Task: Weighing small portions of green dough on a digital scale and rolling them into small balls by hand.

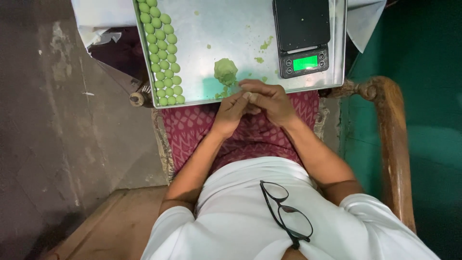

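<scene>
**Hands pressed together at the tray's near edge**

I see both hands meeting just over the near rim of the shiny rectangular metal tray (231, 29). The left hand (232, 111) and the right hand (269, 101) are pressed together, fingertips curled inward against each other, as if closing on something small between them. Whatever sits there is hidden by the fingers, so I cannot tell if they pinch a bit of dough or nothing at all.

Just beyond the fingertips, touching distance away, rests the lumpy mound of pale green dough (225, 71), set on the tray where either hand can reach it without stretching. Small green crumbs lie scattered around it and further out.

Well off to the left of the left hand, along the tray's left edge, the small round green balls (162, 53) stand in tight rows, packed side by side; I judge that keeps them out of the working space near the hands.

Beyond the right hand sits the black digital kitchen scale with a lit green display (303, 38), close by on the tray, its platform bare.

The tray rests over the red patterned cloth (255, 139) on the lap. A pair of black-rimmed glasses (286, 212) hangs from the white shirt, nearer than both hands.
</scene>
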